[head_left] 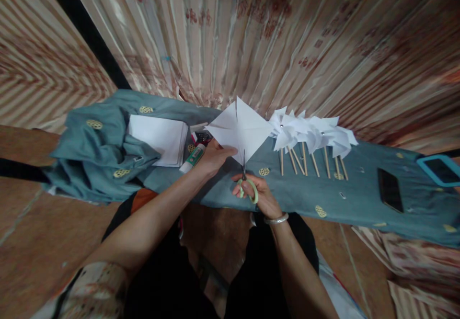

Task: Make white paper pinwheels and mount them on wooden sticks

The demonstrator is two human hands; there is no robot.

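A square sheet of white paper [253, 130] is turned corner-up in front of me, with slits running inward from its corners. My left hand [214, 155] pinches it by the lower left edge, thumb on top. In my right hand [260, 192] are scissors [253, 193] with light green handles, fingers through the loops. Their blades point away from me and meet the paper's near corner. Right of the sheet lie several white paper pinwheels [312, 132] on wooden sticks, overlapping in a row. By my left wrist lies a green and white glue stick [193, 158].
A stack of white paper [160, 134] lies at the left on the grey-green cloth [223, 189]. Behind the glue stick is a small dark and red box [201, 137]. A black phone [390, 189] and a blue-rimmed object [439, 169] lie at the right. Curtains [230, 36] hang behind.
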